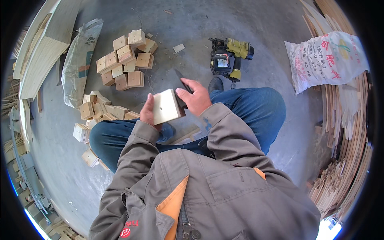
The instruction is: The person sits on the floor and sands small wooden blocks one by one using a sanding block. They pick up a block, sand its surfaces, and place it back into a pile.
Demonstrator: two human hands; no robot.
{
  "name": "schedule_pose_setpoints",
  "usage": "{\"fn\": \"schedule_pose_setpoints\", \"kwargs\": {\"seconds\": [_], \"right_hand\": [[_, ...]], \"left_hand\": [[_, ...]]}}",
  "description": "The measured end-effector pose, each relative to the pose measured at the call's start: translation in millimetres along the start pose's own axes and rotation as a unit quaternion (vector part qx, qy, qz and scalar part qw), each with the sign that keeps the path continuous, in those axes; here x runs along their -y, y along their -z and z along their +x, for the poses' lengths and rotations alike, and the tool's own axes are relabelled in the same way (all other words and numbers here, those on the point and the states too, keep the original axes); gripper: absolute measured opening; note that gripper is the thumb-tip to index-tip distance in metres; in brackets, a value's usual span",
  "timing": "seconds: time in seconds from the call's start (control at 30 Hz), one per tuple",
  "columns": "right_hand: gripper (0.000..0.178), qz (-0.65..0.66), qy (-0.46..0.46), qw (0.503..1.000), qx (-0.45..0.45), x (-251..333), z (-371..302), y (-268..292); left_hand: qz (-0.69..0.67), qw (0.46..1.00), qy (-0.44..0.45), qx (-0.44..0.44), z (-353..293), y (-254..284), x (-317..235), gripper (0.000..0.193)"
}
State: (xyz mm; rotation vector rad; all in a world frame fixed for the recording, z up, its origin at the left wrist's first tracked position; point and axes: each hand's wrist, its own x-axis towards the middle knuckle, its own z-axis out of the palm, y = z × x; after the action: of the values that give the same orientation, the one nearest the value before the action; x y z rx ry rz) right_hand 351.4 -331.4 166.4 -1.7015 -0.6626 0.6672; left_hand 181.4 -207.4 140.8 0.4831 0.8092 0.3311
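My left hand (148, 111) is closed round a pale, square wooden block (165, 107) with a small dark hole in its face. The block is held up between my knees, tilted a little. In my right hand (195, 97) is a dark, narrow, blade-like tool (185, 85), its tip pointing away from me. Part of it runs down beside the block's right edge, and my fingers cover much of it. Whether it is a knife or a file I cannot make out.
A pile of wooden blocks (125, 60) lies ahead to the left, with more blocks (105, 107) by my left knee. Beyond my right foot stands a yellow and black nail gun (230, 56). A white printed sack (328, 64) rests on stacked wood strips (346, 120) at the right.
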Motion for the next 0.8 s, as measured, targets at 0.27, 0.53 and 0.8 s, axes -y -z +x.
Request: {"fn": "schedule_pose_setpoints", "kwargs": {"seconds": [0.27,0.53,0.8], "right_hand": [[0.052,0.009,0.04,0.991,0.129,20.4,-19.2,-11.4],[0.05,0.017,0.01,0.998,0.066,13.3,-11.2,-5.2],[0.046,0.004,-0.038,0.999,-0.023,-10.1,3.1,3.1]], "left_hand": [[-0.116,0.985,-0.083,-0.093,-1.0,14.7,-40.7,0.068],[-0.066,0.997,-0.02,-0.037,0.5,0.7,-20.2,0.06],[0.011,0.998,0.064,-0.022,-11.5,-22.8,3.8,0.053]]}}
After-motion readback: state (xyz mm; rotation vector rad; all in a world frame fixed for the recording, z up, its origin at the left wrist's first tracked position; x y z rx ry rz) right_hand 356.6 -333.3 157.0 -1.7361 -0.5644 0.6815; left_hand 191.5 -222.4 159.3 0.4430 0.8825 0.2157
